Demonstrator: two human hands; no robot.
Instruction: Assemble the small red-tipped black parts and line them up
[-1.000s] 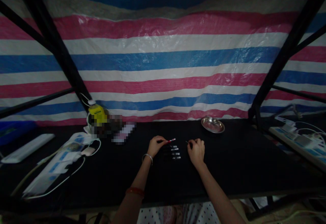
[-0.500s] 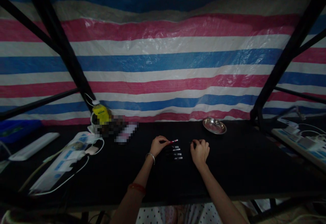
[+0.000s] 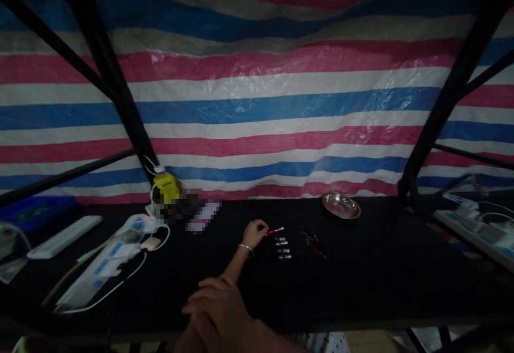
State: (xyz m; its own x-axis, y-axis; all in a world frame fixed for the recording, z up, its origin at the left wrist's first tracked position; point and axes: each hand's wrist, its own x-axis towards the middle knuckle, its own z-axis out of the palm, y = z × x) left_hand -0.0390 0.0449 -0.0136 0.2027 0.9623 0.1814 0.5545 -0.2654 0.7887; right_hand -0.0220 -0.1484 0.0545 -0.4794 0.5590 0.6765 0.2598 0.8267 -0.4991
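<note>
My left hand [image 3: 254, 233] rests on the black table [image 3: 385, 267] and pinches a thin red-tipped stick [image 3: 275, 231] that points right. Just below the stick lies a short row of small black pieces with silver ends [image 3: 281, 249]. To their right sit a few tiny loose parts [image 3: 313, 243], some of them red. My right hand [image 3: 219, 310] is lifted close to the camera at the lower middle. It is blurred, its fingers are stretched out to the left, and it holds nothing. It hides part of my left forearm.
A small steel dish [image 3: 341, 205] stands at the back right of the table. At the left lie a power strip with white cables [image 3: 108, 259], a yellow bottle [image 3: 166, 188] and a white bar [image 3: 64, 236]. Another power strip [image 3: 477, 230] sits far right. Black frame posts [image 3: 120, 101] flank the table.
My right hand left the tiny parts on the table and rose close to the camera. The left hand kept hold of the red-tipped stick. The view tilted slightly.
</note>
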